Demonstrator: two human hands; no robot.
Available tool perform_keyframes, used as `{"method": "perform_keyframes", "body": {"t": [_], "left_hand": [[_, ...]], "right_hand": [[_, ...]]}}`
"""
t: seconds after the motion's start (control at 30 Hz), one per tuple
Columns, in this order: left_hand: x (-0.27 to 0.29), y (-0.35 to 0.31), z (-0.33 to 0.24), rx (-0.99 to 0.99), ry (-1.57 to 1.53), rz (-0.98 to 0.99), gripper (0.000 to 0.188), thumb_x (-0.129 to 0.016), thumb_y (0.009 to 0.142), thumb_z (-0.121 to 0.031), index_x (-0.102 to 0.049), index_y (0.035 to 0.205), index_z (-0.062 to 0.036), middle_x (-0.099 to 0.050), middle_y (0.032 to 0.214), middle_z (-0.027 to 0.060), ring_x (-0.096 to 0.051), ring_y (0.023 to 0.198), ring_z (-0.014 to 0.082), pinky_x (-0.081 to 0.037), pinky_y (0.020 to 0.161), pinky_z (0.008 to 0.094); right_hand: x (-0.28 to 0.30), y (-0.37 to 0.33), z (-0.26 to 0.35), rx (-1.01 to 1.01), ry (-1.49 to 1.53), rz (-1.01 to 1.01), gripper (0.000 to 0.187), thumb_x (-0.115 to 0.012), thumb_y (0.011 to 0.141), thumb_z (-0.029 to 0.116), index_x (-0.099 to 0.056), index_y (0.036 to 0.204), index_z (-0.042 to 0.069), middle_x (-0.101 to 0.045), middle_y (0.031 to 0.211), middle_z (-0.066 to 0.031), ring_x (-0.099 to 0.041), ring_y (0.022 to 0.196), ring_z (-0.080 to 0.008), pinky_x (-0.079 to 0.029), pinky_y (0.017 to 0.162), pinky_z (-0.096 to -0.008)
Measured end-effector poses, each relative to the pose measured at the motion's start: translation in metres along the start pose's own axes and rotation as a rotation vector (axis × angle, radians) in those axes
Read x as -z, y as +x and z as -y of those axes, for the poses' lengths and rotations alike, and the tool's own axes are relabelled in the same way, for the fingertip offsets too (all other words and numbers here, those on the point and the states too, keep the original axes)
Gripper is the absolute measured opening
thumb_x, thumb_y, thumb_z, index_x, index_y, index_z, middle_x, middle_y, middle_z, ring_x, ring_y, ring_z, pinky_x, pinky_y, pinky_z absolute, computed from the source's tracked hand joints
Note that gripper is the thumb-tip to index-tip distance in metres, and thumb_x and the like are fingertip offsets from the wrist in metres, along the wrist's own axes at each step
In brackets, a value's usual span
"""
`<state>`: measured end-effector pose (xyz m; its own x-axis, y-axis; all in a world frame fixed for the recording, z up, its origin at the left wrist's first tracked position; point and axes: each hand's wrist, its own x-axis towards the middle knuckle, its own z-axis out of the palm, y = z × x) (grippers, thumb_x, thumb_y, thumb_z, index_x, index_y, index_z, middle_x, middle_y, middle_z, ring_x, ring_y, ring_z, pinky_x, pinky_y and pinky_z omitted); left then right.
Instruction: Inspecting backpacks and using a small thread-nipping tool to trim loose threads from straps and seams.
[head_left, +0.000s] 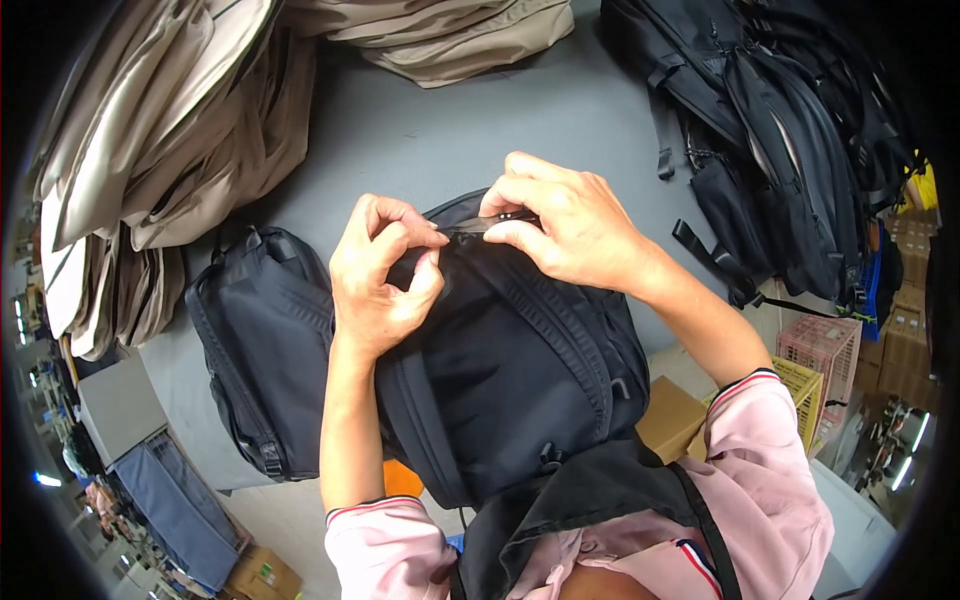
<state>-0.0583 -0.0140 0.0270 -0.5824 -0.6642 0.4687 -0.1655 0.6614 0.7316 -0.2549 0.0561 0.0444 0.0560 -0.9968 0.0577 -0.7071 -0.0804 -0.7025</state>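
A black backpack (500, 360) lies in front of me at the near edge of the table, its upper end under my hands. My left hand (385, 275) is closed in a pinch at that upper end; what lies between the fingertips is too small to make out. Facing it from the right, my right hand (570, 225) grips small dark thread snips (513, 216), their thin grey tip pointing left, close to my left fingertips. A second black bag (265, 350) lies against the backpack's left side.
Beige fabric bags (190, 130) are heaped at the left, with another beige pile (450, 40) at the far edge of the grey table (400, 130). Black backpacks (770, 150) with loose straps are stacked at the right. Crates (820, 350) and a cardboard box (670, 418) stand beyond the table's right side.
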Motion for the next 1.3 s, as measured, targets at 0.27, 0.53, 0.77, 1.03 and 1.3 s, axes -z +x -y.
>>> {"method": "perform_keyframes", "body": {"t": [0.27, 0.53, 0.77, 1.03, 1.3], "left_hand": [[-0.001, -0.005, 0.001, -0.039, -0.014, -0.031, 0.02, -0.062, 0.059, 0.007, -0.063, 0.077, -0.0027, -0.057, 0.078, 0.0084, -0.06, 0.072, 0.0195, -0.051, 0.065, 0.028], [0.002, -0.008, 0.017, -0.002, -0.094, -0.039, 0.017, -0.068, 0.064, 0.005, -0.062, 0.08, 0.0001, -0.06, 0.082, 0.0098, -0.06, 0.076, 0.0194, -0.049, 0.069, 0.0275], [0.002, -0.01, 0.033, 0.396, -0.567, -0.042, 0.007, -0.064, 0.08, -0.004, -0.061, 0.085, -0.0008, -0.06, 0.09, 0.0085, -0.059, 0.086, 0.017, -0.044, 0.083, 0.0277], [0.001, -0.012, 0.029, 0.141, -0.229, -0.022, 0.013, -0.065, 0.062, 0.0, -0.063, 0.075, -0.0021, -0.054, 0.08, 0.0053, -0.051, 0.077, 0.016, -0.043, 0.07, 0.0272], [-0.002, -0.011, 0.017, 0.041, -0.055, 0.004, 0.018, -0.064, 0.055, 0.001, -0.064, 0.072, -0.0038, -0.054, 0.074, 0.0067, -0.049, 0.073, 0.0192, -0.043, 0.064, 0.0299]], "right_hand": [[-0.018, -0.004, -0.011, -0.107, 0.291, -0.099, 0.015, -0.067, 0.076, 0.017, -0.063, 0.087, 0.007, -0.054, 0.079, -0.0055, -0.057, 0.068, -0.0202, -0.047, 0.063, -0.0332], [-0.047, 0.013, -0.008, -0.041, 0.412, -0.132, 0.012, -0.068, 0.078, 0.004, -0.061, 0.087, 0.0, -0.054, 0.078, -0.0011, -0.055, 0.076, -0.0087, -0.046, 0.071, -0.0218], [-0.041, 0.016, -0.034, -0.42, 1.161, -0.422, 0.01, -0.061, 0.087, 0.012, -0.058, 0.091, 0.004, -0.049, 0.073, 0.0057, -0.038, 0.056, -0.0001, -0.032, 0.05, -0.0155], [-0.022, -0.004, -0.005, -0.202, 0.205, -0.1, 0.022, -0.065, 0.081, 0.024, -0.057, 0.09, 0.006, -0.055, 0.085, -0.0059, -0.058, 0.078, -0.0222, -0.047, 0.07, -0.0343], [-0.013, 0.003, 0.009, -0.156, -0.018, 0.025, 0.017, -0.062, 0.082, 0.02, -0.056, 0.085, 0.005, -0.055, 0.086, -0.0096, -0.059, 0.073, -0.0306, -0.045, 0.068, -0.0413]]}}
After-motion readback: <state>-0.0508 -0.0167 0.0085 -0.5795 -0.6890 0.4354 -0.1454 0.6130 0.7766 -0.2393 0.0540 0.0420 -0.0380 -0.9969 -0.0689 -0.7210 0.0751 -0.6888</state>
